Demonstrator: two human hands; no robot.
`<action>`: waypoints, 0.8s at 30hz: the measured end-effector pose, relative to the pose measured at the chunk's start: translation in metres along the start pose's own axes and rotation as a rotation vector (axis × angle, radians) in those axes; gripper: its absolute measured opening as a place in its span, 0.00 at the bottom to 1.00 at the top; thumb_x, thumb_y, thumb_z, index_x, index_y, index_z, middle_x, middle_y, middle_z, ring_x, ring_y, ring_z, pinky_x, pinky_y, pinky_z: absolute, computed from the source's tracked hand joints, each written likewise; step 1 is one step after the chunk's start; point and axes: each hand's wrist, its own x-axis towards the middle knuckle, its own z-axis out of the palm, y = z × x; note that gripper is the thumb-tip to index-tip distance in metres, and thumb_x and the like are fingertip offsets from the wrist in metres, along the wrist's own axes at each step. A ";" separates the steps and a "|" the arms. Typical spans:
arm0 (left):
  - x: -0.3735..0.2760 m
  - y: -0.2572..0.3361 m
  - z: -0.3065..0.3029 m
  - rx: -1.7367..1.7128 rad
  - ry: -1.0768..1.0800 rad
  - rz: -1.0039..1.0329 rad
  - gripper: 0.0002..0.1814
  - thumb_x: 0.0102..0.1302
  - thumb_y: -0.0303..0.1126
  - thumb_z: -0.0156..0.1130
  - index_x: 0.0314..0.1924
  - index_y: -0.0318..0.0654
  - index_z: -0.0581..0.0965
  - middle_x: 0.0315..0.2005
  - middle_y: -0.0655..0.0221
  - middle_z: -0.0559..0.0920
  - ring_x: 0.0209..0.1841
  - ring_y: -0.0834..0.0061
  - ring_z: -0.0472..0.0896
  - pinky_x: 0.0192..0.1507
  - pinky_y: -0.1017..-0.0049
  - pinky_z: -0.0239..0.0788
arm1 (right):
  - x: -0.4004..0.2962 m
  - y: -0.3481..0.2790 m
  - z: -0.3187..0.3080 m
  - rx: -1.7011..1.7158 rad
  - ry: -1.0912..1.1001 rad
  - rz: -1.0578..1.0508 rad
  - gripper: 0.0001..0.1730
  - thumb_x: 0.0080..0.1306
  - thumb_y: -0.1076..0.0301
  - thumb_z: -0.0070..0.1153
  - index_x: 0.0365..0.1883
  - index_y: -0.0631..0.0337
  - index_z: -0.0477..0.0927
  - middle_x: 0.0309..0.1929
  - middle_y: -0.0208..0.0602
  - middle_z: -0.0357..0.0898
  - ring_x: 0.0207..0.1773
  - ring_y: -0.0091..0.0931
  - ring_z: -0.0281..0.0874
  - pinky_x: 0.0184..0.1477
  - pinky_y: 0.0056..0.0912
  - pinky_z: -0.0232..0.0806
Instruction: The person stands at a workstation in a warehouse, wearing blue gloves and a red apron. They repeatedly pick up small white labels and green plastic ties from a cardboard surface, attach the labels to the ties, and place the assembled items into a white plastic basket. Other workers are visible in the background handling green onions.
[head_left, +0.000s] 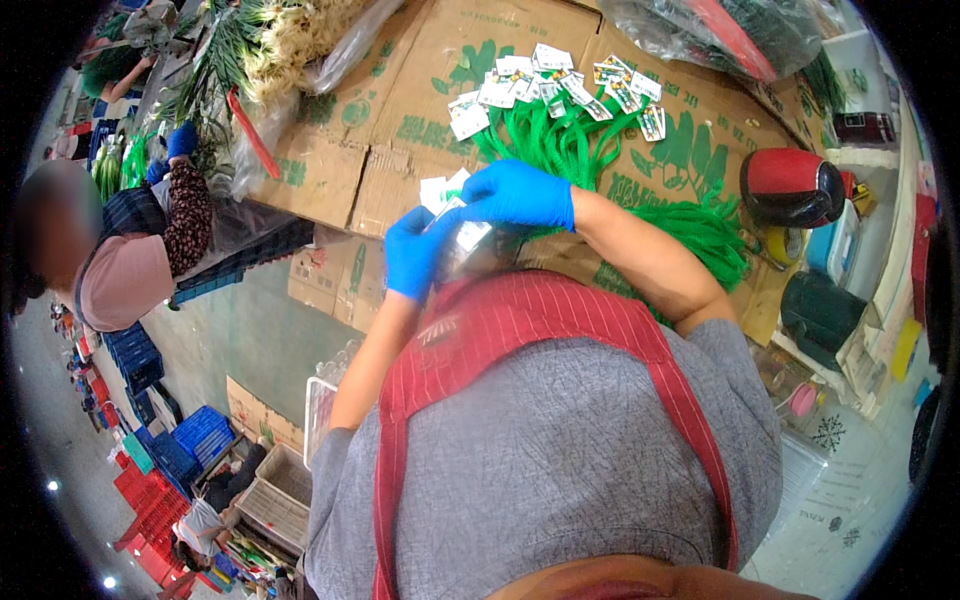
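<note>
Both my hands wear blue gloves and meet close to my apron at the cardboard's near edge. My left hand (411, 255) pinches small white printed tags (471, 234) from the left. From the right, my right hand (521, 193) has its fingertips on the same tags, and a bit of green mesh shows between them. Its fingers partly hide what they grip. Just beyond lies a bundle of green mesh net sleeves (551, 139), with several white barcoded tags (517, 82) at their far ends. Another heap of green netting (701, 232) rests beside my right forearm.
Flattened printed cardboard (420, 97) covers the table. Spring onions with roots (289, 45) lie at the far left, near a co-worker's gloved hand (182, 140). On the right are a red and black device (791, 187) and a yellow tape roll (785, 244). Blue crates (202, 435) stand lower left.
</note>
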 end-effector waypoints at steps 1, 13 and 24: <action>0.003 -0.002 -0.001 0.032 0.014 -0.016 0.08 0.59 0.31 0.67 0.28 0.35 0.77 0.23 0.73 0.79 0.25 0.86 0.72 0.27 0.82 0.63 | 0.001 0.003 0.001 0.040 0.026 0.010 0.14 0.61 0.60 0.58 0.34 0.64 0.81 0.27 0.36 0.79 0.30 0.22 0.72 0.37 0.28 0.66; 0.006 -0.001 -0.031 0.028 -0.104 0.058 0.12 0.59 0.34 0.66 0.39 0.33 0.81 0.29 0.71 0.82 0.29 0.84 0.77 0.31 0.82 0.68 | 0.001 0.011 0.026 0.443 0.309 0.031 0.16 0.62 0.61 0.58 0.42 0.64 0.80 0.36 0.39 0.82 0.38 0.24 0.77 0.42 0.29 0.69; -0.002 0.020 -0.046 0.105 -0.257 0.202 0.11 0.64 0.30 0.61 0.43 0.32 0.77 0.36 0.72 0.80 0.39 0.83 0.75 0.43 0.79 0.68 | -0.011 -0.018 0.018 0.594 0.332 -0.025 0.13 0.65 0.67 0.55 0.44 0.66 0.79 0.36 0.32 0.81 0.38 0.20 0.75 0.43 0.26 0.69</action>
